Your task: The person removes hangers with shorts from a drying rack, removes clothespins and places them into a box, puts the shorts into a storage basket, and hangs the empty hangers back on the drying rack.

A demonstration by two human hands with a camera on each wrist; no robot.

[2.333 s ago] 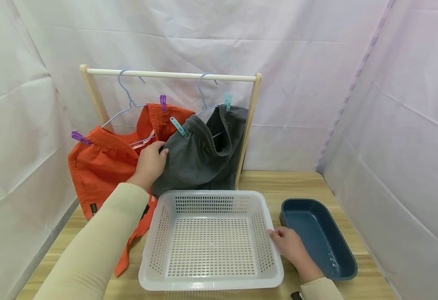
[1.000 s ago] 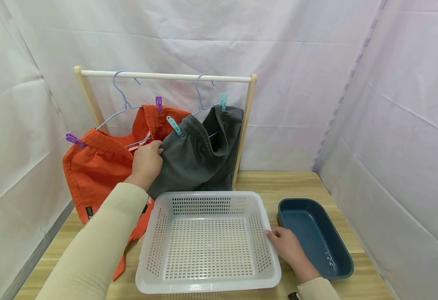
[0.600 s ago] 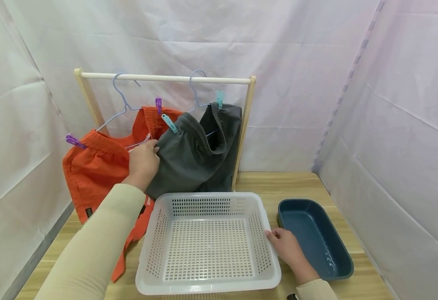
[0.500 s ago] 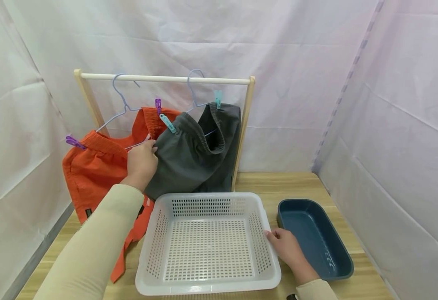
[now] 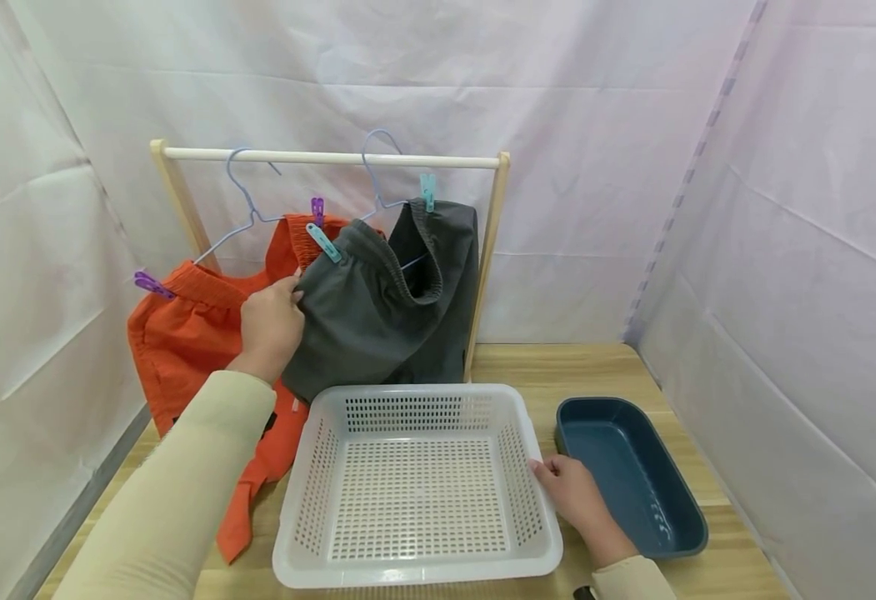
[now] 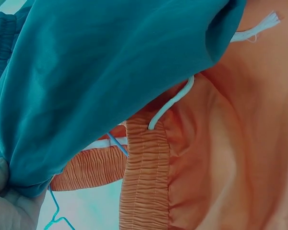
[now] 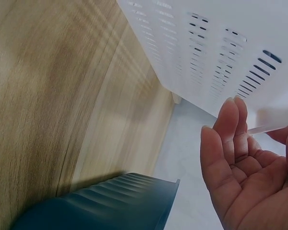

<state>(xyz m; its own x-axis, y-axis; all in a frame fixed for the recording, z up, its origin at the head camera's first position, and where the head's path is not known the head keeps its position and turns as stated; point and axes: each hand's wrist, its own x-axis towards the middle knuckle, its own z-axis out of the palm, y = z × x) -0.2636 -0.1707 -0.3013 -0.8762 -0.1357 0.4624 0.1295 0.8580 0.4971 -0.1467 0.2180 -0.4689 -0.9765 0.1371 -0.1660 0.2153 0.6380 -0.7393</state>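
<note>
My left hand [image 5: 271,329] pinches the side of dark grey shorts [image 5: 370,312], which hang from a light blue hanger [image 5: 368,171] with two turquoise clothespins [image 5: 323,242]. In the left wrist view, thumb and fingers of the left hand [image 6: 12,206] grip a fold of these shorts [image 6: 96,72], which look teal there. Behind and to the left hang orange shorts [image 5: 190,321], held by purple clothespins [image 5: 154,284] on another hanger. My right hand [image 5: 573,492] grips the right rim of a white perforated basket [image 5: 415,577]; its thumb and fingers straddle that rim in the right wrist view.
The hangers' wooden rack [image 5: 317,157] stands at the back left of the wood-grain table [image 5: 558,367]. A dark blue tray [image 5: 633,475] lies to the right of the basket. White cloth walls [image 5: 595,167] enclose the back and sides.
My left hand has moved left, drawing the grey shorts along and over part of the orange ones. Their hanger's hook has slid left and sits higher above the rail. The right hand keeps its place.
</note>
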